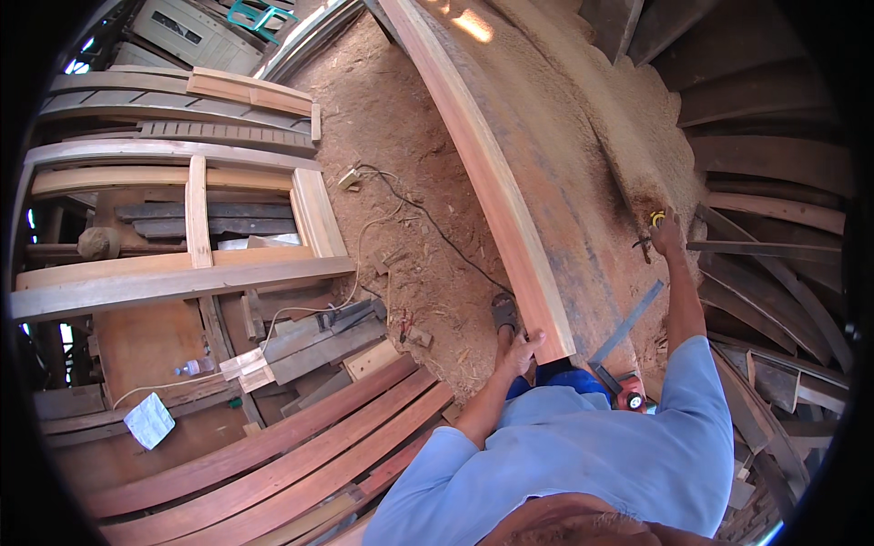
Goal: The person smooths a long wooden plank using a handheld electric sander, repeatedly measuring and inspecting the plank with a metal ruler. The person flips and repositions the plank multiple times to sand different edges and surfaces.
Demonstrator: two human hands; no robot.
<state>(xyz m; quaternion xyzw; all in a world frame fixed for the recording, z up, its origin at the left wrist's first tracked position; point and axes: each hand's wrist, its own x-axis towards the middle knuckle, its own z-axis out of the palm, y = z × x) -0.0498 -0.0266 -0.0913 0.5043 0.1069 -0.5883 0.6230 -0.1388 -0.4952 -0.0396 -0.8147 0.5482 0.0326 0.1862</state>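
A long, pale reddish plank (496,173) runs away from me along the edge of the dusty workbench (583,246). My left hand (526,353) is closed round the left edge of its near end. Stretched far to the right, my right hand (669,238) has its fingers closed on a yellow tape measure (657,218). A small dark object (645,247) lies just beside that hand, its kind unclear. Nearer my body, a try square (626,324) rests on the bench with its blade angled. Next to its handle is a red power tool (628,391), partly hidden by my shirt.
Sawdust (628,136) is heaped along the bench's right side, with boards (774,168) stacked beyond. A cable (428,223) with a socket block (349,179) crosses the shavings-covered floor. Wooden frames (182,278) stand left; reddish planks (273,455) lie lower left.
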